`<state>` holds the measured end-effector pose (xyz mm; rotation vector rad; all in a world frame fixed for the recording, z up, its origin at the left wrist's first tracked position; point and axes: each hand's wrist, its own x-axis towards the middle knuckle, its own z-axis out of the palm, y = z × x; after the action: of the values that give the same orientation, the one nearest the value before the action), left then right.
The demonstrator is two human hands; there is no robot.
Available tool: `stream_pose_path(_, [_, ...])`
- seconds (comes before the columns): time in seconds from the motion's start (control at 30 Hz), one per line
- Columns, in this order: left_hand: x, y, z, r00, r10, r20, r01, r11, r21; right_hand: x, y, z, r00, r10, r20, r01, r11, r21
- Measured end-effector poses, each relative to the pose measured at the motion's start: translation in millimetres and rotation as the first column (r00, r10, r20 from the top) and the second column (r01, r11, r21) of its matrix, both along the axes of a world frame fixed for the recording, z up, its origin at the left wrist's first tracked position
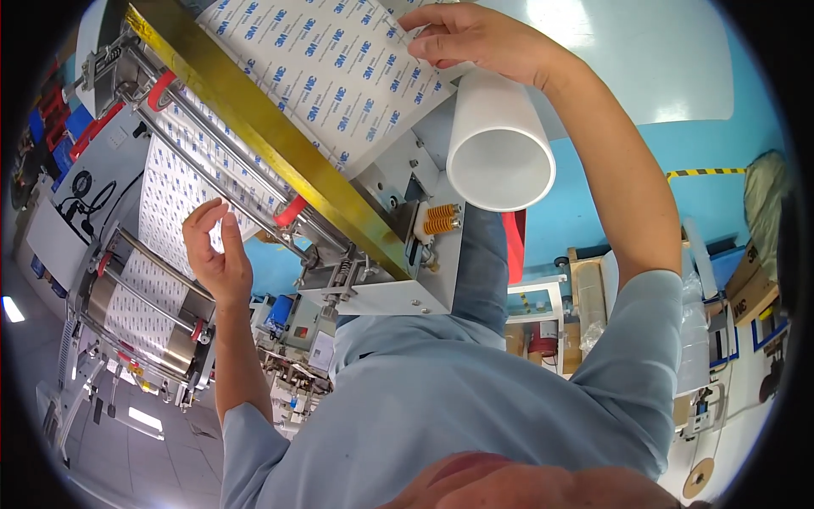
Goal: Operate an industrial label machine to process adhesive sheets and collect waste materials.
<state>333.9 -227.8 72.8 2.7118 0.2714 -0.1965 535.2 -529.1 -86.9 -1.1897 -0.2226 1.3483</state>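
Observation:
A white sheet (339,76) with repeated blue print lies on the machine's top, behind a long brass-coloured bar (263,140). At its right edge is my right hand (483,41), fingers stretched and apart, the tips over or touching the sheet. My left hand (220,259) is raised by the front rods, fingers loosely bent with the thumb apart and nothing visible in them. Beside it, more of the printed web (174,199) runs down below the rods. A white hollow tube (502,140) lies near my right forearm, its round end facing me.
Metal rods with red rings (290,210) run along the machine's front. Spring-loaded screws (441,219) stick out at its near corner. A lower roller (170,339) carries the printed web at left. Cardboard boxes (755,284) and wrapped rolls stand at right.

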Motion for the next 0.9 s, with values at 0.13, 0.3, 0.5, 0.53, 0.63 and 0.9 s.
stream_pose_path(0.13, [0,-1,0,1.0,-0.006,0.004,0.006,0.999,0.054,3,1,-1,0.998,0.01,0.065,-0.012,1.0,0.026])
stream_pose_path(0.3, [5,-2,-3,1.0,-0.017,0.002,0.017,0.996,0.083,-1,4,-7,0.999,-0.039,0.038,0.037,0.999,0.033])
stream_pose_path(0.5, [8,-4,-7,0.997,-0.075,-0.013,0.076,0.991,0.109,1,2,-12,0.999,-0.013,-0.044,0.015,0.999,0.044])
stream_pose_path(0.53, [8,-5,-7,0.997,-0.077,-0.015,0.078,0.99,0.118,2,2,-12,1.0,-0.008,-0.026,0.008,1.0,0.025])
stream_pose_path(0.63, [10,-6,-7,0.994,-0.103,-0.037,0.107,0.984,0.144,2,1,-11,1.0,0.001,0.007,-0.001,1.0,0.012])
stream_pose_path(0.9, [16,-10,-9,0.942,-0.311,-0.126,0.334,0.904,0.268,3,2,-11,1.0,-0.01,-0.027,0.01,1.0,0.009])
